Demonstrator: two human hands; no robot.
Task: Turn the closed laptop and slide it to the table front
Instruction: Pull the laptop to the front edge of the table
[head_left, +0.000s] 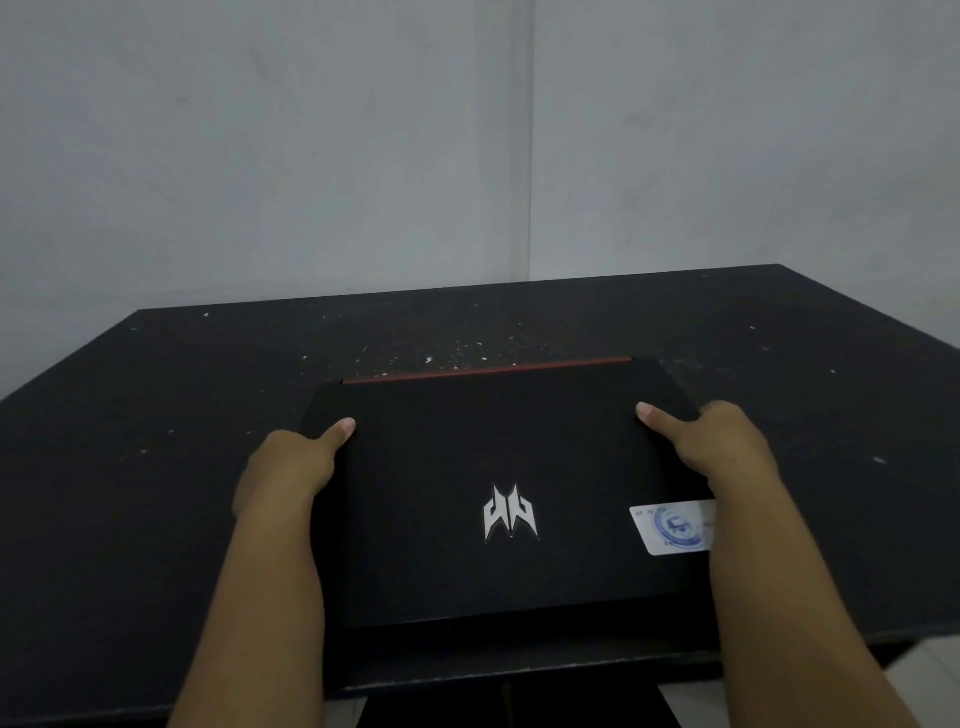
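A closed black laptop (498, 457) lies flat on the black table (156, 415), near the front edge, with its red hinge strip facing away from me. A silver logo sits in the middle of the lid and a white sticker at its right side. My left hand (293, 462) grips the laptop's left edge, thumb on the lid. My right hand (711, 441) grips the right edge, thumb on the lid as well. The fingers of both hands are hidden under or beside the edges.
The table top carries white specks and scratches. Grey walls meet in a corner behind the table. The table's front edge (519, 675) lies just below the laptop, with floor visible beyond it at the lower right.
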